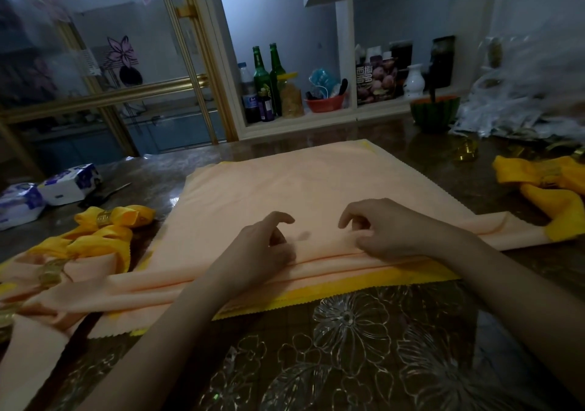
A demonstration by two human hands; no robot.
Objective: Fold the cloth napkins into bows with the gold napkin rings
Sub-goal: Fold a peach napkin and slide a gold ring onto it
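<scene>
A peach cloth napkin (300, 186) lies spread on the table, its near edge folded into narrow pleats over a yellow napkin (332, 293) beneath. My left hand (256, 249) rests on the pleats with its fingers curled, thumb and fingertips pinching the fold. My right hand (386, 230) does the same a little to the right. A finished yellow bow (107, 224) with a gold napkin ring (103, 217) lies at the left, above a peach bow (50, 271). Another yellow bow (544, 183) lies at the right. Loose gold rings (465, 152) sit at the far right.
The table (364, 347) has a glossy flower-patterned cover. Tissue packs (47, 192) lie at the far left, a green bowl (435, 113) and crumpled plastic bags (522, 94) at the back right. Bottles (266, 84) stand on a shelf behind.
</scene>
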